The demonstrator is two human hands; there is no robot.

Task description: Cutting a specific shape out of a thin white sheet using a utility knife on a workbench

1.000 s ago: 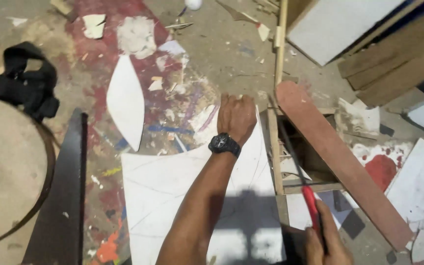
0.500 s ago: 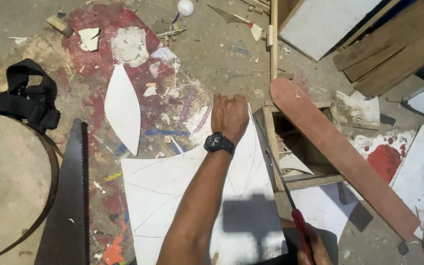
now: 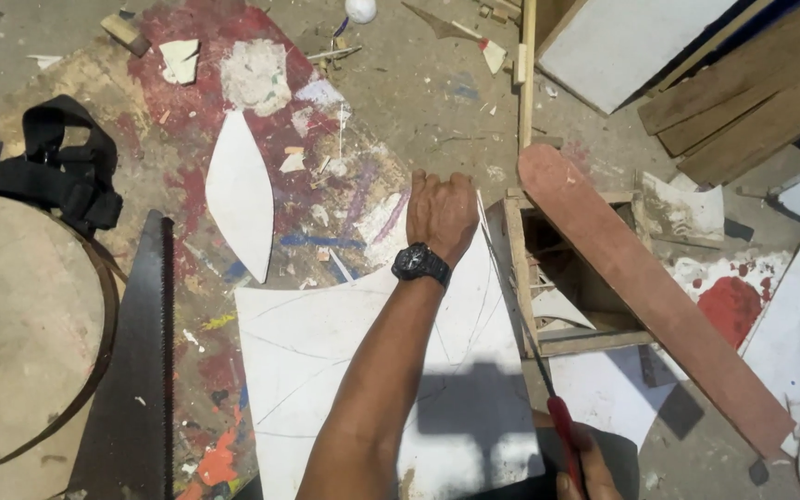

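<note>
1. Nearest the camera, the right hand (image 3: 578, 463) was closed around the red handle of a thin saw (image 3: 522, 319), at the near right corner of the white sheet (image 3: 326, 370). Only part of that hand showed, so the firmness of the grip could not be judged. A loose hold could have let the blade twist and wander off the pencilled curves.

2. The white sheet lay flat on the floor (image 3: 418, 83), its right edge resting over the wooden frame (image 3: 522, 278). The thin blade ran along that right edge towards the far corner. Because the sheet looked thin and only partly supported, it could have flexed or torn under a hard stroke.

3. At the far end of the sheet, the left hand (image 3: 441, 211), with a black watch (image 3: 420, 264) on the wrist, pressed down with fingers curled over the edge, holding nothing else. It sat just beside the blade's tip. A slip forward could have brought the teeth against those fingers.

4. Left of the sheet, a big black handsaw (image 3: 136, 370) lay with its teeth towards the sheet. A knee or arm shifting that way could have been scraped.

5. Right of the sheet, a long reddish plank (image 3: 641, 287) leaned across the wooden frame. A knock from the sawing elbow could have tipped it onto the work.

6. Beyond the sheet, the floor was littered with scraps, including a pointed white offcut (image 3: 241, 204). These could have snagged the sheet if it slid.
</note>
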